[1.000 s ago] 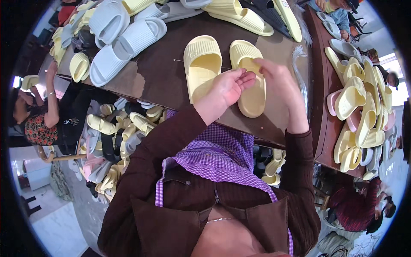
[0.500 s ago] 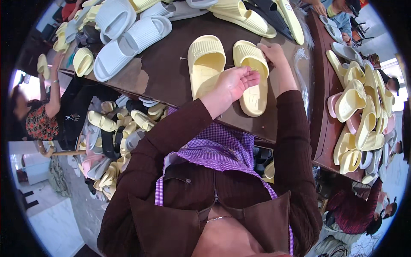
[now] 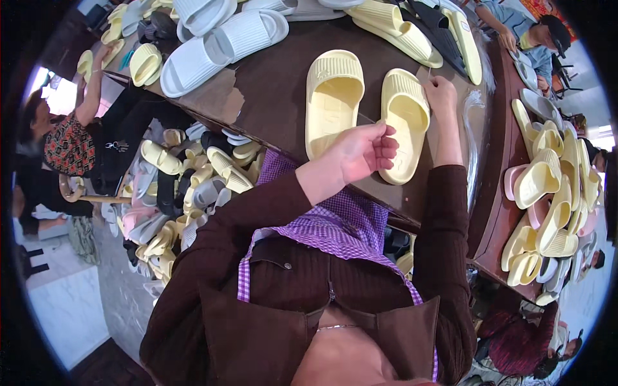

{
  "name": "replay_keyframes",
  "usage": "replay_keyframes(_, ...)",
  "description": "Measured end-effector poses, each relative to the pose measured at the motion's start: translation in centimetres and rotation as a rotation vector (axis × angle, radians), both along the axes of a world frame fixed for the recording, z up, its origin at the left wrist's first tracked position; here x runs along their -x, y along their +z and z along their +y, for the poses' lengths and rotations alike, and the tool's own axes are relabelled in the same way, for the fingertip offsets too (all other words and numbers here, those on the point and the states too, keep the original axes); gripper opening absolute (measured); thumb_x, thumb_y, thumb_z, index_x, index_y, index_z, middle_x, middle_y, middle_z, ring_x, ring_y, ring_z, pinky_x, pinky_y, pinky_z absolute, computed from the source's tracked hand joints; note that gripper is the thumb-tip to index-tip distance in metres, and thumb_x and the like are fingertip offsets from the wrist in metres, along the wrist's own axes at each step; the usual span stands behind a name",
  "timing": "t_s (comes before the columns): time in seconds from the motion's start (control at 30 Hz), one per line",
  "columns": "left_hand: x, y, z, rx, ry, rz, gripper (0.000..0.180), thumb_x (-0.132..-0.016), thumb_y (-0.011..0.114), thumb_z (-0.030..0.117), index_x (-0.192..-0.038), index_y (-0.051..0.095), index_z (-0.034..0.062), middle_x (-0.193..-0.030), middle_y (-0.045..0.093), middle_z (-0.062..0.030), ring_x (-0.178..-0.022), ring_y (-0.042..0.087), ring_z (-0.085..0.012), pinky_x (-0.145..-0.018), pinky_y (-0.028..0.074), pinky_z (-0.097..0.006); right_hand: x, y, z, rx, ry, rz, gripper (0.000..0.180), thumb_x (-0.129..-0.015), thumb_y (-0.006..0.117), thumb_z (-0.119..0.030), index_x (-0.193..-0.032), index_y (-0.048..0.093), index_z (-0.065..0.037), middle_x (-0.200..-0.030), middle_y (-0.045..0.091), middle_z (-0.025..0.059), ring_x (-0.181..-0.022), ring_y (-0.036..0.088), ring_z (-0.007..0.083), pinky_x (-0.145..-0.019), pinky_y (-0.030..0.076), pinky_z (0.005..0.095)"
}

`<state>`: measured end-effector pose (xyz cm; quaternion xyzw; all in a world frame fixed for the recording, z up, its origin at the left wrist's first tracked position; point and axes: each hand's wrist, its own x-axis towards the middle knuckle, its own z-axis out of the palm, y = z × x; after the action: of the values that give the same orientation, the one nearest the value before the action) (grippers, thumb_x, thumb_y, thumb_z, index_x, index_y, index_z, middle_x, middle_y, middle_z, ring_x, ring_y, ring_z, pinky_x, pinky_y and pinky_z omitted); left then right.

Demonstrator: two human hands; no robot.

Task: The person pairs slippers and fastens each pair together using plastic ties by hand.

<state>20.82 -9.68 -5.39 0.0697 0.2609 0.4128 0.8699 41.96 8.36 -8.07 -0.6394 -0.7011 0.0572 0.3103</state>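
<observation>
left hand point(image 3: 364, 151): fingers curled loosely, hovering over the heel end of the right slipper, between the two yellow slippers; cannot tell whether it touches or pinches anything.
right hand point(image 3: 441, 96): on the outer side of the right slipper's strap, fingers bent onto the edge; looks like a light pinch on the rim, grip partly hidden.
right slipper point(image 3: 403, 122): pale yellow foam slide, sole down, toe pointing away from the person, near the worktop's near edge, toward its right side.
left slipper point(image 3: 332, 100): same kind, just beside the right one, parallel, not touched by either hand.
worktop point(image 3: 270, 83): dark brown, worn patch toward its left edge; pair sits in its middle-right part.
far edge: white slippers point(image 3: 222, 45) toward the left corner, more yellow slippers point(image 3: 393, 29) and a dark one along the back.
right of worktop: side shelf stacked with yellow slippers point(image 3: 547, 193), some pink.
floor left: heap of mixed slippers point(image 3: 180, 186) below the worktop's left edge.
others: a person in a patterned top point(image 3: 67, 141) at left, another person point(image 3: 534, 32) at the far right corner.
handling guess: light, soft, springy foam; bends easily, not fragile, ribbed strap gives grip, smooth sole may slide on the worktop.
hold point: strap arch or side rim by the strap; heel lip works for dragging.
</observation>
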Motion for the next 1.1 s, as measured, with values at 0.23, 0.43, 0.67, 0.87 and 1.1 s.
replay_keyframes(0.23,2.3,-0.3,-0.2,0.126,-0.026,0.012,0.022,-0.096,0.043,0.023,-0.084,0.052,0.0065,-0.071,0.055,-0.0033,-0.054,0.049,-0.0122,-0.047,0.038,-0.026,0.5,0.9,-1.5,-0.018,0.018,0.026,0.023,-0.078,0.057,-0.021,-0.082,0.064,0.001,-0.083,0.063,0.0221,-0.082,0.06,0.0382,-0.073,0.047,0.0433)
replay_keyframes(0.43,6.8,-0.4,6.2,-0.093,-0.122,0.505,0.021,-0.091,0.046,0.021,-0.076,0.053,0.0068,-0.065,0.055,-0.0054,-0.051,0.047,-0.0155,-0.044,0.035,-0.029,1.4,1.8,-2.3,-0.061,0.067,0.004,0.021,-0.079,0.058,-0.019,-0.086,0.064,0.0,-0.081,0.063,0.0208,-0.079,0.061,0.0355,-0.071,0.047,0.0409)
replay_keyframes(0.67,6.2,-1.3,7.7,-0.952,-0.088,1.899,0.02,-0.087,0.046,0.015,-0.077,0.057,0.001,-0.068,0.06,-0.0148,-0.061,0.061,-0.0251,-0.055,0.049,-0.039,5.0,2.5,-2.1,0.032,0.195,0.068,0.019,-0.08,0.059,-0.017,-0.09,0.063,-0.001,-0.082,0.063,0.0191,-0.077,0.062,0.0316,-0.069,0.047,0.0377)
replay_keyframes(0.87,5.0,-1.7,7.5,-1.055,0.052,2.143,0.017,-0.081,0.05,0.011,-0.078,0.063,0.0004,-0.08,0.065,-0.02,-0.068,0.064,-0.0337,-0.064,0.052,-0.043,9.1,3.2,-0.7,0.059,0.489,0.191,0.016,-0.081,0.059,-0.013,-0.093,0.062,-0.002,-0.079,0.064,0.0093,-0.07,0.06,0.0181,-0.064,0.047,0.0314)
replay_keyframes(1.1,4.4,-1.6,7.8,-1.099,0.038,2.166,0.016,-0.079,0.052,0.011,-0.074,0.064,0.0024,-0.074,0.065,-0.0175,-0.07,0.065,-0.0319,-0.063,0.052,-0.042,13.4,3.5,1.8,0.339,0.671,0.298,0.013,-0.083,0.059,-0.012,-0.09,0.062,-0.002,-0.073,0.058,-0.0007,-0.066,0.052,0.0086,-0.06,0.043,0.0238)
